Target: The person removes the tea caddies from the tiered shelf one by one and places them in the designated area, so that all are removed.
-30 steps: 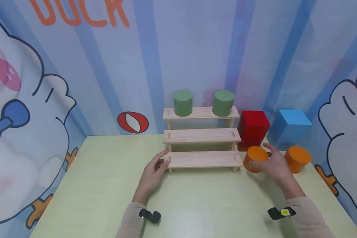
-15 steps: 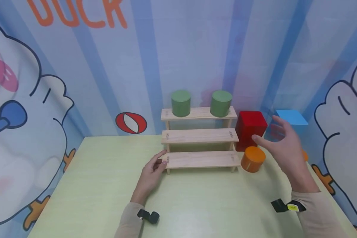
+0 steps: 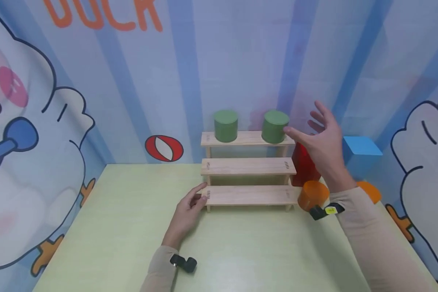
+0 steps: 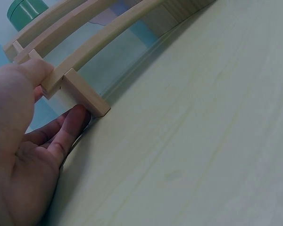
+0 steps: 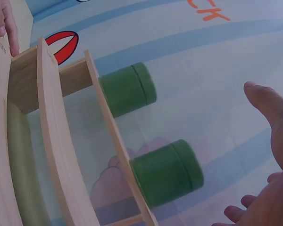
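The wooden stepped shelf [image 3: 247, 166] stands at the far middle of the pale green tabletop [image 3: 131, 227], against the cartoon backdrop. At the shelf's left front corner rests the left hand [image 3: 187, 213]; its fingers [image 4: 68, 132] lie fairly straight, the thumb on the end of the lowest step and a fingertip against the corner post, touching without gripping.

On the shelf's top step stand two green cylinders upright, well apart: the left green cylinder [image 3: 226, 126] near the left end, the right green cylinder [image 3: 275, 126] near the right end.

Just right of the top step, the right hand [image 3: 323, 142] is raised in the air, fingers [image 3: 323, 111] spread wide and holding nothing; its thumb tip is very close to the right green cylinder, and whether it touches cannot be told.

Right of the shelf, partly behind that hand, stands a red block [image 3: 303, 170]. An orange cylinder [image 3: 311, 196] sits by the shelf's right front corner. Farther right are a blue block [image 3: 361, 156] and a second orange cylinder [image 3: 370, 191], mostly hidden by the sleeve.
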`<state>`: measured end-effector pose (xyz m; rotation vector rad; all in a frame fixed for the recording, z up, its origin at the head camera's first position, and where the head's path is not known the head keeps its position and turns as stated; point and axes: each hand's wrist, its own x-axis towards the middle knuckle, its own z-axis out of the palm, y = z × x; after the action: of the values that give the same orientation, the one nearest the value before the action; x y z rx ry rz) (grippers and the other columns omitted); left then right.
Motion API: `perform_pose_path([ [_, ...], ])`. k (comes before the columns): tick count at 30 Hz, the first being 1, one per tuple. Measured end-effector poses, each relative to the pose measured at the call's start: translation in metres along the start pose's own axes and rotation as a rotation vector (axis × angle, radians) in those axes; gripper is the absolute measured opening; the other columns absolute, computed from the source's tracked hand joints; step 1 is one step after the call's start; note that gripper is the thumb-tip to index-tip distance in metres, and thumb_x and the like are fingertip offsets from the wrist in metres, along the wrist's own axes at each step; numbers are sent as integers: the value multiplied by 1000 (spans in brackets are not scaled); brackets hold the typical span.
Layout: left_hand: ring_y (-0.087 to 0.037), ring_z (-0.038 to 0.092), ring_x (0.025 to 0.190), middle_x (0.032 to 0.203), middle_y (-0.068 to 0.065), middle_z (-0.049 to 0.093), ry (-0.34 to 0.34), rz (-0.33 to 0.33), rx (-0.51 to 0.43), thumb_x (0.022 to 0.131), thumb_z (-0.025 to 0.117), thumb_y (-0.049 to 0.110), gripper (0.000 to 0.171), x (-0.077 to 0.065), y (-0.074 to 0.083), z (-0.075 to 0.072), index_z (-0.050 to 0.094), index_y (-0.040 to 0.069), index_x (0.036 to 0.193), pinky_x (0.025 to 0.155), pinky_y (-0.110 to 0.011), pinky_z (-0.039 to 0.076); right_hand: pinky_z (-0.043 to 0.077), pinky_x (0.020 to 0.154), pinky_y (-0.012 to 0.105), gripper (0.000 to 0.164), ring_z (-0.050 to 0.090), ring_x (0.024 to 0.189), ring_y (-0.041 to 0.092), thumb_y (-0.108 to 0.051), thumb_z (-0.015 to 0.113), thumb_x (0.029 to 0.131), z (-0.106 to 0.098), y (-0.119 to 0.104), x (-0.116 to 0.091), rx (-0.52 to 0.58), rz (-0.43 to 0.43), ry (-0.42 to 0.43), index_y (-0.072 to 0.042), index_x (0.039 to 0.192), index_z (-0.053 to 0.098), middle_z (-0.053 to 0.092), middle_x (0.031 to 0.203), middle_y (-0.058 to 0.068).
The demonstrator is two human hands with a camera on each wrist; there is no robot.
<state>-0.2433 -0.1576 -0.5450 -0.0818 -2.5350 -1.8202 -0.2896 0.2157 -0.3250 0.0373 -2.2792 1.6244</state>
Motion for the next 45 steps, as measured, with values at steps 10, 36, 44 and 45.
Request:
perform_pose_path([
  [10,-22,66,121,133,-4,71,-5,10,4,115,65,36,46,1,-1,0,58,49,159,103,-42,55,42,127,55,108,43,160,35,-47,94,91,40,15,38,17,-6,-6,-25,177,33,41,177,10],
  [36,-21,65,124,135,-3,71,0,13,26,116,63,34,45,1,2,-3,58,46,159,106,-45,55,46,124,44,89,53,147,28,-52,88,95,66,33,58,33,102,-25,-17,167,49,55,164,11],
  [44,-23,66,124,135,-6,72,3,23,13,115,64,32,47,1,2,-2,58,42,161,107,-47,54,46,124,44,91,52,148,28,-54,88,94,66,33,57,55,115,-34,-19,168,47,54,165,10],
  [45,-23,66,124,135,-5,71,2,23,11,115,65,33,47,0,2,-2,58,42,161,108,-48,54,45,124,44,92,51,148,28,-54,88,94,66,34,57,57,117,-37,-19,168,47,53,165,10],
])
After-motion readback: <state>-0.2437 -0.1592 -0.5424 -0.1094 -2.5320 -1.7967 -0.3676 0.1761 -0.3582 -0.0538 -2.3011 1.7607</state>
